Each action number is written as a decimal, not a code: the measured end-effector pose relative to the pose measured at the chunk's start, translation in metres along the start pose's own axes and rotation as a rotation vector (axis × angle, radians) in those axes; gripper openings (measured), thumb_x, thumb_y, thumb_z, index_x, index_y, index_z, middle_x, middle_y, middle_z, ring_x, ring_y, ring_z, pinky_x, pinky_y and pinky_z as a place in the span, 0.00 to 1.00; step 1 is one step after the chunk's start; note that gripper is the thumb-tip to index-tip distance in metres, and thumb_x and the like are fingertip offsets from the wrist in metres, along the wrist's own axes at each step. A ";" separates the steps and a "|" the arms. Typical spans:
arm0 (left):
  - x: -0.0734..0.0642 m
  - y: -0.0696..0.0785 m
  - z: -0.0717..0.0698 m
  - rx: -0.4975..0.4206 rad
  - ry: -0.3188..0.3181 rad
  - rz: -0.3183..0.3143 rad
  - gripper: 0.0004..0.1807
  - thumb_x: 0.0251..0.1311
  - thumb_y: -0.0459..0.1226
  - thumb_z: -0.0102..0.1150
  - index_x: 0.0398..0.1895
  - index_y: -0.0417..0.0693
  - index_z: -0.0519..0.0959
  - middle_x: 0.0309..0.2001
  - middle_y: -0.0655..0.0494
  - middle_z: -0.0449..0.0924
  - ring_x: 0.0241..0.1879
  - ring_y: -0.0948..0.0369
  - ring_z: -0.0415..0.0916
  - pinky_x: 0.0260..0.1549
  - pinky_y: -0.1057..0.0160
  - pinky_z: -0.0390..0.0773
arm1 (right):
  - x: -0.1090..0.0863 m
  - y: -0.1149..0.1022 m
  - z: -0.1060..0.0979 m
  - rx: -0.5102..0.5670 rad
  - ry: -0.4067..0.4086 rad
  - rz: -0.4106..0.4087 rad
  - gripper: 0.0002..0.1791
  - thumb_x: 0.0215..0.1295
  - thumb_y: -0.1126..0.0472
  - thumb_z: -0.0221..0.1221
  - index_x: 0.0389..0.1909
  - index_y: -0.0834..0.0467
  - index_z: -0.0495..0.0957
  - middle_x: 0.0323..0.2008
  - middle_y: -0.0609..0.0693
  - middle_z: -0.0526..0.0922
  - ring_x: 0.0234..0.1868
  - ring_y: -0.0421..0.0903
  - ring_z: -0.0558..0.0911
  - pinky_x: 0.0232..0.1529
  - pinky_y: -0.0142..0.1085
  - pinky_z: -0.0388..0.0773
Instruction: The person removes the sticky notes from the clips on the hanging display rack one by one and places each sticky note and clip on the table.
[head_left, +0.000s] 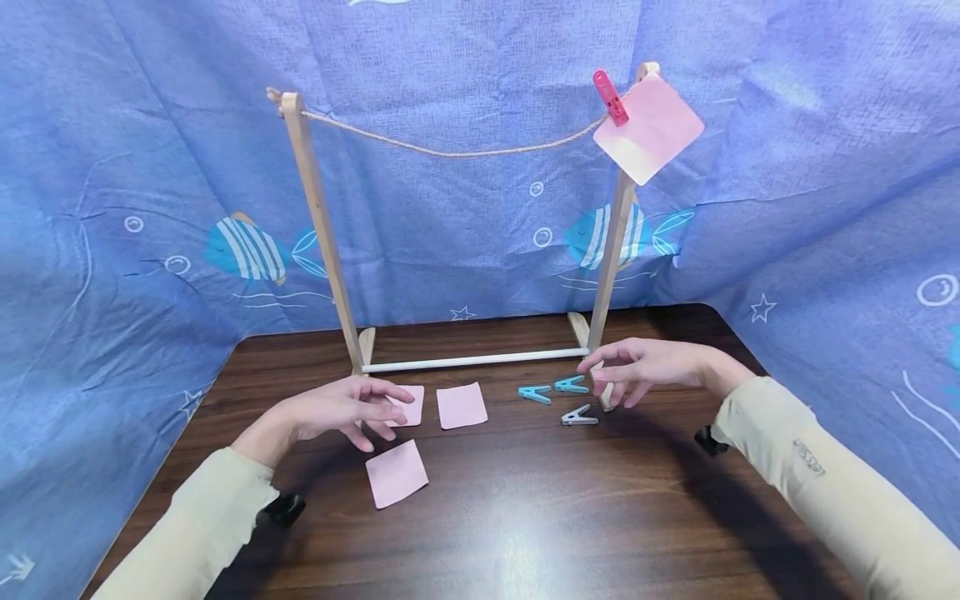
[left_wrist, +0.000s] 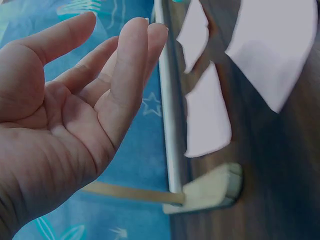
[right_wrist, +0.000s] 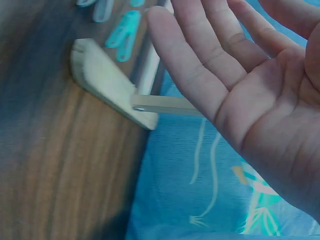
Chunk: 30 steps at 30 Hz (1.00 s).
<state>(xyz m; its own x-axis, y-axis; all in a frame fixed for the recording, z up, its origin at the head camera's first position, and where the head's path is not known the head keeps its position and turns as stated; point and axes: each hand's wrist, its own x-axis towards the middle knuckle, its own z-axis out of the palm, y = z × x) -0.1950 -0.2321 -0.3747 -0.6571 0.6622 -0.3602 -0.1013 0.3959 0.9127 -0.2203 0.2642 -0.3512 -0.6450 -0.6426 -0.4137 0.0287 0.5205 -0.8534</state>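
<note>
Above the pink paper squares hovers my left hand, fingers loosely bent and holding nothing. One square is partly hidden behind it; another square lies to its right, and a third is nearer the front. My right hand hangs in the air by the rack's right foot, also holding nothing. Left of it lie two blue clothespins and a grey clothespin. In the left wrist view the palm is bare, and so is the right palm in the other wrist view.
A wooden rack stands at the table's back, with a left post, a right post and a white bottom bar. Across its top sags a rope. A red clothespin holds a pink square at the rope's right end.
</note>
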 end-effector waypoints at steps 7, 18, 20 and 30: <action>0.009 0.023 0.000 0.024 -0.005 0.029 0.29 0.71 0.37 0.60 0.70 0.33 0.67 0.56 0.35 0.78 0.52 0.42 0.81 0.38 0.49 0.86 | -0.005 -0.023 -0.009 -0.064 -0.003 0.009 0.25 0.79 0.54 0.54 0.71 0.59 0.68 0.52 0.58 0.82 0.51 0.61 0.82 0.54 0.55 0.81; 0.025 0.058 -0.002 0.010 0.083 0.094 0.28 0.66 0.35 0.66 0.67 0.38 0.71 0.54 0.43 0.80 0.52 0.44 0.82 0.37 0.46 0.86 | -0.019 -0.061 -0.021 -0.152 0.001 -0.021 0.25 0.79 0.55 0.54 0.72 0.57 0.67 0.55 0.57 0.81 0.52 0.58 0.81 0.52 0.49 0.82; 0.027 0.065 -0.001 0.003 0.087 0.098 0.27 0.66 0.36 0.66 0.67 0.40 0.72 0.54 0.44 0.81 0.51 0.45 0.82 0.39 0.45 0.86 | -0.021 -0.068 -0.023 -0.152 0.011 -0.026 0.26 0.79 0.55 0.54 0.72 0.58 0.66 0.55 0.58 0.81 0.52 0.58 0.81 0.52 0.49 0.83; 0.035 0.092 -0.001 0.048 0.072 0.106 0.26 0.67 0.36 0.66 0.67 0.42 0.73 0.54 0.46 0.81 0.51 0.44 0.81 0.37 0.48 0.87 | -0.025 -0.086 -0.028 -0.127 0.038 0.020 0.27 0.79 0.54 0.54 0.73 0.59 0.65 0.54 0.57 0.82 0.52 0.57 0.82 0.50 0.51 0.84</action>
<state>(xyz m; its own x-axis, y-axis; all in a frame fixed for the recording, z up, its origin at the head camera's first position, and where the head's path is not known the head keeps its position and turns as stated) -0.2279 -0.1725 -0.3029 -0.7143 0.6552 -0.2459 0.0061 0.3572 0.9340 -0.2280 0.2512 -0.2582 -0.6741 -0.6105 -0.4158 -0.0535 0.6018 -0.7969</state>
